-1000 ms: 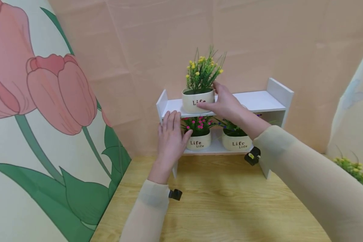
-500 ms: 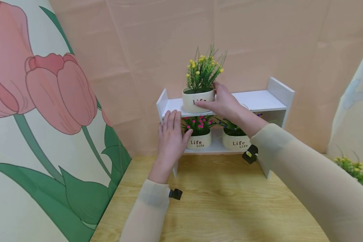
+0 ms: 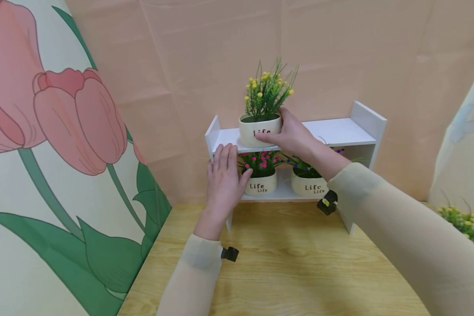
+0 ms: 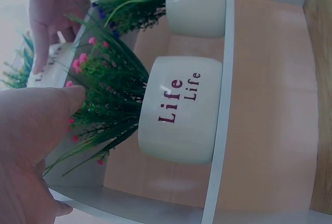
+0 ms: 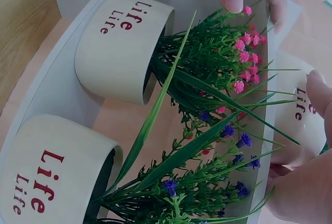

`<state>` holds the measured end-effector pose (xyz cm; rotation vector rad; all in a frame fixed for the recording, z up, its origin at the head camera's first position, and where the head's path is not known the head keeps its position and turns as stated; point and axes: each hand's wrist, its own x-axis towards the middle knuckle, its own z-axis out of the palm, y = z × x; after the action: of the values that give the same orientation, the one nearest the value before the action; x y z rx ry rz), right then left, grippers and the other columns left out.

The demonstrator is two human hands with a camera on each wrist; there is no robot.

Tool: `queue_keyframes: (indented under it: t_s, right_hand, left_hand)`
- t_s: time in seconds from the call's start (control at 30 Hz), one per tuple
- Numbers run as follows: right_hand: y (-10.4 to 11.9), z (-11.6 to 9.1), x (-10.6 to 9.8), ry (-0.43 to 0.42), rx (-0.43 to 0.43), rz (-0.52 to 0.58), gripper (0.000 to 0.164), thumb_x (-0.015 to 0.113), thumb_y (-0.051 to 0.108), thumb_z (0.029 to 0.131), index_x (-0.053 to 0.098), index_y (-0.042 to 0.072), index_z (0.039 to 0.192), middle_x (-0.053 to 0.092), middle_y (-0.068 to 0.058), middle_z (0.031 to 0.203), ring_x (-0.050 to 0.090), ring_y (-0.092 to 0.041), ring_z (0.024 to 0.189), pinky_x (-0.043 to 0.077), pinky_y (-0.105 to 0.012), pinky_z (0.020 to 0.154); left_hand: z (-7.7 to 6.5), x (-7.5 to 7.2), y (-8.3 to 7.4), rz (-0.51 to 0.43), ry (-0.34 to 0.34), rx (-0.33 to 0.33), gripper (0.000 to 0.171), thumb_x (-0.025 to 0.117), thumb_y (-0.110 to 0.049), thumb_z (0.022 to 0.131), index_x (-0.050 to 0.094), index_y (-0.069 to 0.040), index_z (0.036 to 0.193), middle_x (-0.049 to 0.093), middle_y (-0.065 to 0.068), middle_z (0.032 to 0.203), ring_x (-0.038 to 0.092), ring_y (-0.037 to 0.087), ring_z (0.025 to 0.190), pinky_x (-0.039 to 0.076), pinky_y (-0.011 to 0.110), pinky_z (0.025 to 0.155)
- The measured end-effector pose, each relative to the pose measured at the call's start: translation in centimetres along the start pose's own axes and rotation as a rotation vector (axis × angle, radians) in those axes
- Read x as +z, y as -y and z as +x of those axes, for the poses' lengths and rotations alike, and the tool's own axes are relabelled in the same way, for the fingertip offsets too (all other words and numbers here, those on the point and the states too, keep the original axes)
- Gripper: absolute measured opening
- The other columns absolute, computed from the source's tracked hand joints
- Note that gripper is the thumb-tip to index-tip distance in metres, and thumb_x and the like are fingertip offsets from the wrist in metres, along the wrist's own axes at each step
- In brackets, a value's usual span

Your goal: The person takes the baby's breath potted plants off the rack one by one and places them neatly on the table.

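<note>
A cream pot of yellow flowers, marked "Life", stands at the left of the top board of a small white shelf. My right hand grips it from the right, thumb across the front and fingers behind. My left hand rests with straight fingers at the left end of the shelf, fingertips at the top board's front edge. On the lower board, a pot with pink flowers sits beside my left thumb. Right of it is a pot with blue flowers, partly hidden by my right forearm in the head view.
The shelf stands on a wood-grain table against a peach cloth backdrop. A panel with painted tulips rises on the left. Another yellow-flowered plant shows at the right edge. Raised white end boards flank the top.
Both hands and the pots hold nearly the same places. The head view has shifted very slightly.
</note>
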<state>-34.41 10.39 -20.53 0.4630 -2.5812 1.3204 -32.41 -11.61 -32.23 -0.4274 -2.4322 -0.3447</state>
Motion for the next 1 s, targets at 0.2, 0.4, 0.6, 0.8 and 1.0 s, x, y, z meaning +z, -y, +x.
queue_keyframes:
  t_s: [0.2, 0.4, 0.6, 0.8, 1.0]
  right_hand:
    - [0.12, 0.02, 0.09, 0.004, 0.016, -0.010, 0.110, 0.084, 0.050, 0.098, 0.017, 0.008, 0.175, 0.055, -0.022, 0.155, 0.057, -0.040, 0.137, 0.043, -0.060, 0.117]
    - [0.19, 0.07, 0.16, 0.012, 0.038, -0.025, 0.112, 0.083, 0.052, 0.098, 0.014, 0.010, 0.176, 0.055, -0.023, 0.155, 0.056, -0.042, 0.139, 0.043, -0.062, 0.117]
    - [0.37, 0.03, -0.12, 0.003, 0.035, -0.050, 0.111, 0.083, 0.054, 0.098, 0.015, 0.010, 0.175, 0.055, -0.023, 0.156, 0.056, -0.042, 0.139, 0.042, -0.062, 0.118]
    - [0.44, 0.04, -0.30, -0.016, 0.028, -0.049, 0.111, 0.084, 0.055, 0.097, 0.019, 0.009, 0.174, 0.056, -0.022, 0.154, 0.058, -0.041, 0.136, 0.044, -0.061, 0.116]
    - [0.20, 0.19, 0.02, -0.041, 0.013, -0.037, 0.105, 0.086, 0.054, 0.095, 0.030, 0.007, 0.170, 0.060, -0.020, 0.149, 0.061, -0.039, 0.128, 0.047, -0.059, 0.110]
  left_hand:
    - [0.06, -0.01, 0.12, -0.002, -0.006, 0.001, 0.082, 0.064, -0.051, 0.111, 0.028, -0.008, 0.169, 0.030, 0.012, 0.175, 0.013, 0.033, 0.168, 0.022, 0.067, 0.130]
    - [0.04, 0.05, 0.23, 0.006, -0.010, 0.007, 0.081, 0.064, -0.052, 0.110, 0.028, -0.008, 0.168, 0.031, 0.012, 0.175, 0.014, 0.034, 0.167, 0.024, 0.067, 0.129]
    - [0.03, 0.12, 0.08, 0.015, -0.041, 0.027, 0.082, 0.064, -0.052, 0.110, 0.030, -0.006, 0.169, 0.033, 0.014, 0.173, 0.017, 0.035, 0.167, 0.028, 0.067, 0.128]
    - [0.27, -0.01, 0.00, 0.014, -0.044, 0.026, 0.081, 0.065, -0.051, 0.110, 0.030, -0.006, 0.169, 0.033, 0.013, 0.173, 0.017, 0.034, 0.167, 0.026, 0.067, 0.129]
    - [0.28, 0.13, 0.06, 0.001, -0.040, 0.022, 0.081, 0.065, -0.051, 0.110, 0.031, -0.006, 0.169, 0.034, 0.013, 0.173, 0.017, 0.035, 0.167, 0.026, 0.068, 0.128]
